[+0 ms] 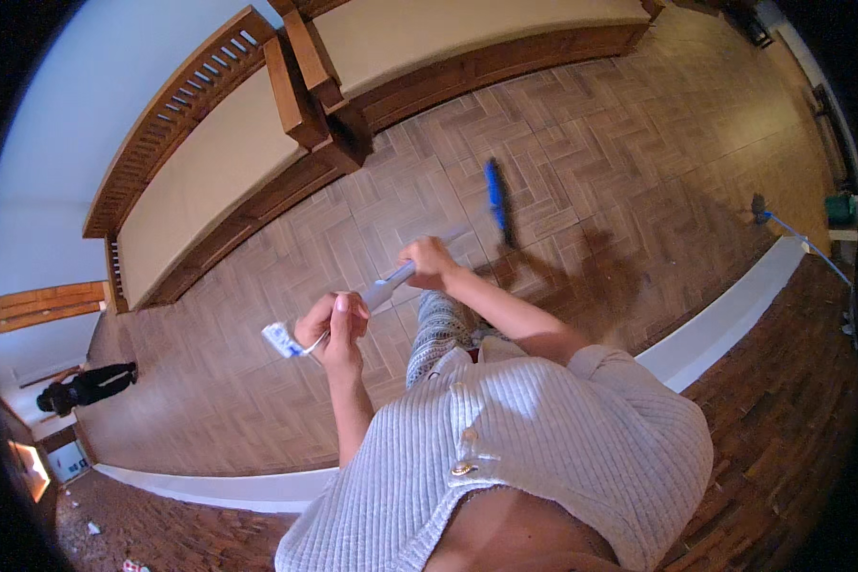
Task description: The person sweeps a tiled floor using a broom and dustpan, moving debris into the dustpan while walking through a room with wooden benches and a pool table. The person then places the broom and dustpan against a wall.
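Both my hands are closed around a light grey pole that slants across the front of my body. My left hand grips its upper end, where a white tag with blue marks hangs from a loop. My right hand holds the pole further down, above my knee. Beyond it the pole blurs and fades toward a blue floor-tool head, which lies low over the herringbone floor. The blur hides how pole and head join, and the head's exact kind cannot be told.
Cushioned wooden benches line the far side. A person in dark clothes stands at the far left. White strips border darker wood flooring behind me. At right are a blue-headed tool with a blue pole and a green container.
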`<act>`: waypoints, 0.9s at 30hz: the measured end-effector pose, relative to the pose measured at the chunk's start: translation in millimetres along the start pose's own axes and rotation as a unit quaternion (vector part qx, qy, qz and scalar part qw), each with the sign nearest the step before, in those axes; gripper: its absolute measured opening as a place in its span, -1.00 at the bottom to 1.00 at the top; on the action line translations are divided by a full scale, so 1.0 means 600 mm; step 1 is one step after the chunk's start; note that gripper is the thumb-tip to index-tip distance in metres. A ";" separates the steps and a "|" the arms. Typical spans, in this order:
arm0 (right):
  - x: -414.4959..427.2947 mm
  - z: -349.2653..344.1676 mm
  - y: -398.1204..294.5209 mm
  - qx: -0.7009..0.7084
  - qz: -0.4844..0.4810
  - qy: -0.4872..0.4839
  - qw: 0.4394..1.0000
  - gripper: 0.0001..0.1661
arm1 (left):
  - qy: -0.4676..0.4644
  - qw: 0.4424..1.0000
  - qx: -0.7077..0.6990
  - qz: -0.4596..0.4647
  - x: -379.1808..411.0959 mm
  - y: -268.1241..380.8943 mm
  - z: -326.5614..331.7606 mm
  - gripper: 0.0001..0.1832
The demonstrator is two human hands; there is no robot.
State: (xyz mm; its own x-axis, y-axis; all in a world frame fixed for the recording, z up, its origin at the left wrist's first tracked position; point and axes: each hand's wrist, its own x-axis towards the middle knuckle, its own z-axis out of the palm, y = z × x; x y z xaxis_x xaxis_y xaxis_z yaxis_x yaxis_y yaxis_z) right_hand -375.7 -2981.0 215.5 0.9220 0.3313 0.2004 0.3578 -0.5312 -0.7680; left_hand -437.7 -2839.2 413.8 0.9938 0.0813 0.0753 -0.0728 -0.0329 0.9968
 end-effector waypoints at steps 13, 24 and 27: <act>0.178 0.084 0.373 0.098 0.119 0.083 0.985 -0.56 | -0.097 0.973 -0.092 -0.189 0.347 -0.243 0.118 -0.64; 0.321 -0.180 0.386 -0.176 0.224 0.010 0.959 -0.81 | -0.088 0.968 -0.141 -0.190 0.576 -0.264 0.223 -0.72; 0.423 -0.184 0.324 -0.071 0.157 0.092 0.981 -0.83 | -0.090 0.987 -0.115 -0.065 0.629 -0.134 0.181 -0.61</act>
State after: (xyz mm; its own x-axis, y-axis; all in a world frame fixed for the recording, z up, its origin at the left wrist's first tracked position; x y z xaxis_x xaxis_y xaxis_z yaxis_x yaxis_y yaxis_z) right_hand -56.0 -3086.0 184.3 0.9964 -0.0052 0.0851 0.0578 -0.6922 -0.7194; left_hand -47.7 -2914.1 359.4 0.9933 -0.1090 -0.0396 0.0603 0.1945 0.9791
